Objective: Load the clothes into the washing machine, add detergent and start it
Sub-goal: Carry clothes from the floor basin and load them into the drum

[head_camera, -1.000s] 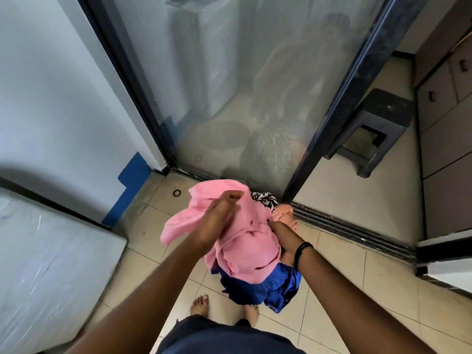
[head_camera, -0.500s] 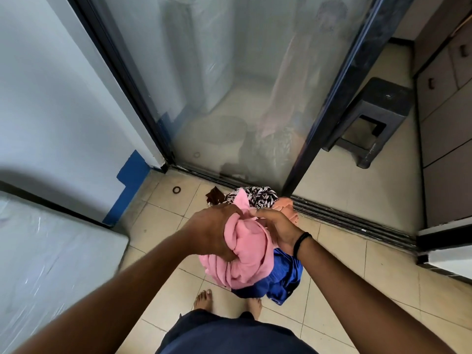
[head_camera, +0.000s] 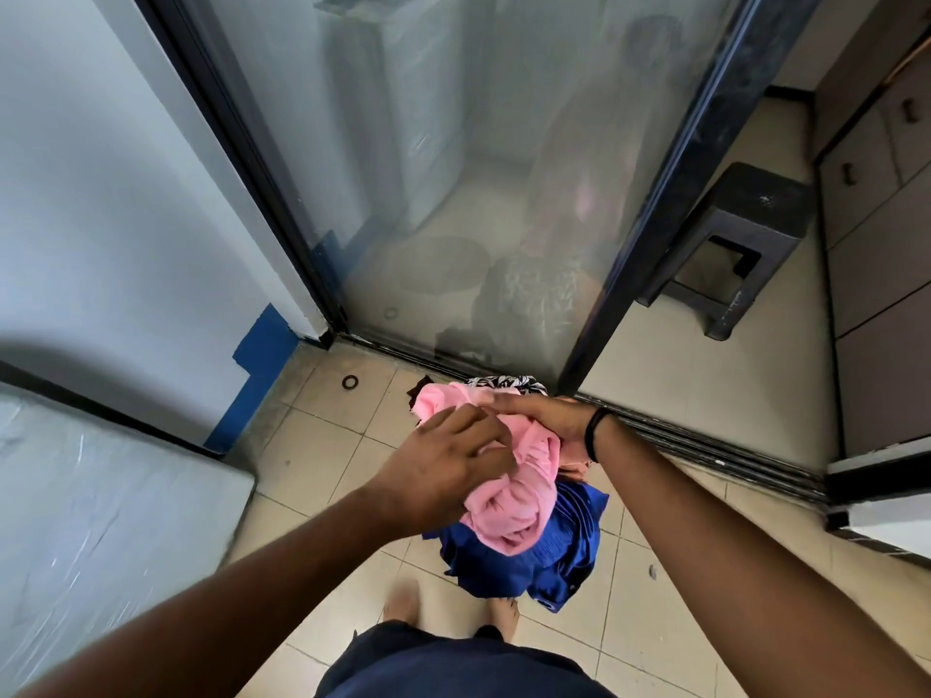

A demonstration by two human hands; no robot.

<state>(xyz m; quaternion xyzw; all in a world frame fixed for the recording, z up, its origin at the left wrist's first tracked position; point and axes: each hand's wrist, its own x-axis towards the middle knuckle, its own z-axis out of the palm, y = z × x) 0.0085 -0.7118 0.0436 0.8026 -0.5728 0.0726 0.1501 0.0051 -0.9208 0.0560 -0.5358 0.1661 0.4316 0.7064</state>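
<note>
A bundle of clothes hangs in front of me above the tiled floor: a pink garment (head_camera: 519, 501) on top, a blue garment (head_camera: 549, 566) below it, and a black-and-white patterned piece (head_camera: 504, 382) behind. My left hand (head_camera: 443, 471) grips the pink garment from the left. My right hand (head_camera: 544, 413), with a black band on the wrist, holds the top of the bundle from the right. Behind the frosted glass door (head_camera: 453, 193) stands a tall white appliance (head_camera: 418, 118), blurred.
A dark plastic stool (head_camera: 730, 244) stands in the open doorway at right. Grey cabinets (head_camera: 886, 219) line the right wall. A wrapped mattress (head_camera: 101, 521) lies at left. A small black ring (head_camera: 349, 381) lies on the tiles near the door track (head_camera: 705, 450). My bare feet (head_camera: 403, 602) show below.
The pink garment has been gathered from a loose spread into a tight bunch. My left hand has moved down over it, and my right hand has come up onto the top of the bundle.
</note>
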